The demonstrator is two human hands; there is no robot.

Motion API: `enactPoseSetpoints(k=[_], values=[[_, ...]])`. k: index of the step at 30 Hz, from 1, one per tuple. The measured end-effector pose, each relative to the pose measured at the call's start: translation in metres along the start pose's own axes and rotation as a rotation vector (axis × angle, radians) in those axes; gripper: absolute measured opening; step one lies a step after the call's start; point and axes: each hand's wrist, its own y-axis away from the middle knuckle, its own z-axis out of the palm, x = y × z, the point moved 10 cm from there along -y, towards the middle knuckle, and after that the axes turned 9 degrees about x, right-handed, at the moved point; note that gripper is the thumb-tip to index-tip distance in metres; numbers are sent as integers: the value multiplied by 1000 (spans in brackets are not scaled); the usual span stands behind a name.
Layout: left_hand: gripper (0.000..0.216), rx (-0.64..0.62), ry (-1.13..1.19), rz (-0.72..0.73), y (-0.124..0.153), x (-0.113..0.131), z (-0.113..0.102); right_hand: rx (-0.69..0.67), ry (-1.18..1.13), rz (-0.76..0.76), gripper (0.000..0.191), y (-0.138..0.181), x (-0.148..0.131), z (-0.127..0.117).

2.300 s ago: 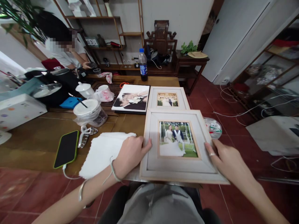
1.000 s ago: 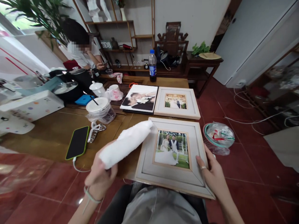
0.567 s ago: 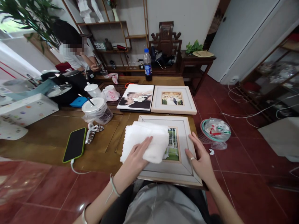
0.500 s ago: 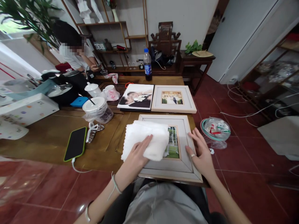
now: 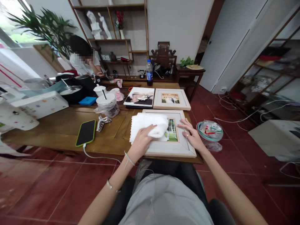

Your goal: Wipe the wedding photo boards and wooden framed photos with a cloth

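Note:
My left hand (image 5: pixel 143 139) holds a folded white cloth (image 5: pixel 148 120) against the left part of a white picture frame (image 5: pixel 168 149). The cloth covers part of the photo (image 5: pixel 172 130) inside the frame, where greenery and a white structure show. Spread fingers of my right hand (image 5: pixel 192 136) rest on the frame's right border; a ring is on one finger. The frame lies flat at the near edge of the wooden table (image 5: pixel 112 147). Just beyond it lie a second framed photo (image 5: pixel 184 100) and a photo panel (image 5: pixel 138 101).
To the left are a phone (image 5: pixel 86 132) on a cable, a bagged cup with a straw (image 5: pixel 106 104), a blue box (image 5: pixel 87 101) and a white carton (image 5: pixel 44 106). A bottle (image 5: pixel 149 73) stands at the back. A person (image 5: pixel 83 59) sits far left; a bin (image 5: pixel 209 131) stands right.
The view has tilted up, showing more of the shelves. My left hand remains on the cloth, whose near part looks more bunched under the fingers. My right hand stays on the frame's border.

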Motion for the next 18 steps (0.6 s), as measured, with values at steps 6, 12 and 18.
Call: enactPoseSetpoints(k=[6,12,18], values=[[61,59,-23,-35,-18,-6,-4,69,154,-62,40,1,-9,-5],[56,122,-61,-102,-31,8,2,180,351,-184,32,23,-73,0],[45,89,-157,-61,-40,-5,-9,90,395,-102,44,13,-34,4]])
